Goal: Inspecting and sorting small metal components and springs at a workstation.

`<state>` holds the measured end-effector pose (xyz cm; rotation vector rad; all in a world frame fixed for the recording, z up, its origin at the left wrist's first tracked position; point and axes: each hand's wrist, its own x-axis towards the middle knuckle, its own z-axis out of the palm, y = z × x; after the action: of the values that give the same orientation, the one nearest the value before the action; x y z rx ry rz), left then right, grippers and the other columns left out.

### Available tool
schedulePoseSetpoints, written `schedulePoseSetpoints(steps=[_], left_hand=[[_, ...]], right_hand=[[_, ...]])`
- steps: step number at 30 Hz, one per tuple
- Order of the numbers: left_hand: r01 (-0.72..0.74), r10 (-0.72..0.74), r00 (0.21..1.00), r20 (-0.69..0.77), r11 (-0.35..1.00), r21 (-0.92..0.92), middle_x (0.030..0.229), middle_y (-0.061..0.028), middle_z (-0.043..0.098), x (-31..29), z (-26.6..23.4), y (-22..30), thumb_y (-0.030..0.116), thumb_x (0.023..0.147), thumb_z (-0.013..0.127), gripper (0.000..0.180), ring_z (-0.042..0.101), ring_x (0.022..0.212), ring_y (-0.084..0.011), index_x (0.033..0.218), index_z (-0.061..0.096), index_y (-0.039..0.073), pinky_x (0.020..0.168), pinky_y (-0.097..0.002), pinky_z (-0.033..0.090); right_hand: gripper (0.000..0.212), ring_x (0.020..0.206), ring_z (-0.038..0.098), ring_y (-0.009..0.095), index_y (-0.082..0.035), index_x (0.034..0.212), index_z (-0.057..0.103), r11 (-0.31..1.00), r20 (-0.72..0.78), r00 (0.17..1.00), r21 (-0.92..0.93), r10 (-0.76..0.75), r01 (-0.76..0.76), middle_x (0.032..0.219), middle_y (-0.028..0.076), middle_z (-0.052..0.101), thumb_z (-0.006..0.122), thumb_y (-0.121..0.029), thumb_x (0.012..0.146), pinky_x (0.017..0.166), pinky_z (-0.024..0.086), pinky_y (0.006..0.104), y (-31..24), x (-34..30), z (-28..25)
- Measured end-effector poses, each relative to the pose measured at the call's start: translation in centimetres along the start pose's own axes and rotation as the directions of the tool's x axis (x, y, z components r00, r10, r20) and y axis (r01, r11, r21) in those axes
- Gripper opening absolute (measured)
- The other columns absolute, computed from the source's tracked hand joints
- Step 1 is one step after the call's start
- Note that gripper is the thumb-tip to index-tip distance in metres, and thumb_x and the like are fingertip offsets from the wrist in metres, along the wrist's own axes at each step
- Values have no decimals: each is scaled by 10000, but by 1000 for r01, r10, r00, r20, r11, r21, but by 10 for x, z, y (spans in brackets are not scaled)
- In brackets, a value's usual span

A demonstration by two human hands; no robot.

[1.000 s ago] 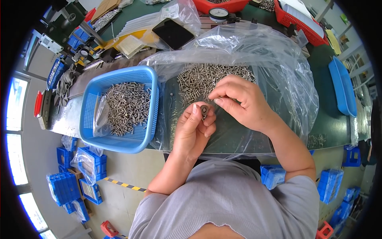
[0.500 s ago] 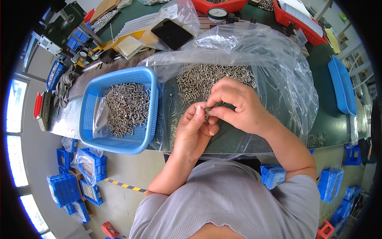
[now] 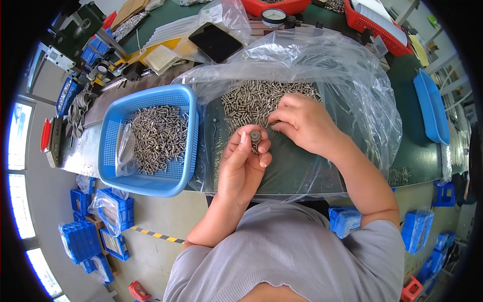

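Note:
My left hand point(image 3: 242, 158) is closed around a small round metal piece with a dark centre point(image 3: 255, 136), held up between thumb and fingers. Some small metal pins point(image 3: 255, 147) show in the same fingers, just under the round piece. To its right, my right hand point(image 3: 302, 123) is pinched at the near edge of a heap of small metal pins point(image 3: 246, 103). Whatever its fingertips hold, if anything, is hidden. The heap lies on clear plastic sheeting on the green table. On the left stands a blue basket point(image 3: 108, 151) with many similar pins point(image 3: 158, 138) in it.
Clear plastic bag film point(image 3: 352, 85) lies bunched behind and right of the heap. A black phone point(image 3: 215, 42), a dial gauge point(image 3: 274, 17) and a red basket point(image 3: 372, 24) are at the back. A blue tray point(image 3: 431, 108) sits at the right edge.
My right hand has moved away from the left, rightward toward the heap's near edge. The round metal piece now shows plainly in my left hand, which stays nearly in place.

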<state>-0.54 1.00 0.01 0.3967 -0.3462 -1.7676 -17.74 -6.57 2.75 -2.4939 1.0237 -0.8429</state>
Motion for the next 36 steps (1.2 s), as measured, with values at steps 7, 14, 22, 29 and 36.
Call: schedulePoseSetpoints(steps=[7, 14, 22, 29, 36], left_hand=[[13, -14, 999, 37, 1000, 12, 1002, -75, 530, 0, -3, 1, 207, 959, 494, 220, 467, 807, -140, 1115, 560, 67, 630, -245, 407], [24, -25, 999, 48, 1000, 9, 994, -71, 526, -1, -3, 1, 210, 957, 500, 211, 464, 803, -137, 1105, 561, 73, 631, -247, 406], [5, -5, 1000, 4, 1000, 5, 1011, -100, 487, -1, 0, 0, 222, 966, 475, 252, 426, 778, -132, 1127, 519, 32, 595, -224, 377], [22, -23, 999, 32, 1000, 13, 991, -70, 524, 0, -3, 1, 215, 958, 497, 216, 463, 798, -135, 1101, 555, 64, 628, -247, 402], [19, -20, 999, 26, 1000, 12, 985, -70, 522, -1, -3, 1, 219, 957, 498, 220, 459, 794, -135, 1100, 555, 61, 626, -245, 400]], right_hand=[[103, 733, 549, 232, -85, 756, 623, 967, 8, 985, -187, -173, 171, 746, 38, 537, 670, -90, 665, 633, 445, 357, 0, 4, 6], [67, 784, 561, 229, -87, 751, 577, 931, 40, 989, -332, -146, 151, 760, 48, 526, 536, -140, 746, 698, 457, 350, -2, 3, 8], [131, 781, 566, 265, -54, 810, 601, 985, -48, 994, -146, -102, 94, 796, 65, 552, 653, -62, 690, 681, 464, 389, -1, 5, 4], [156, 764, 558, 248, -66, 798, 606, 980, -11, 991, -147, -133, 130, 772, 49, 535, 680, -77, 662, 661, 463, 366, -1, 5, 10], [97, 773, 547, 216, -91, 674, 561, 937, -11, 980, -295, -198, 187, 750, 39, 510, 545, -151, 749, 684, 460, 352, -3, 6, 14]])
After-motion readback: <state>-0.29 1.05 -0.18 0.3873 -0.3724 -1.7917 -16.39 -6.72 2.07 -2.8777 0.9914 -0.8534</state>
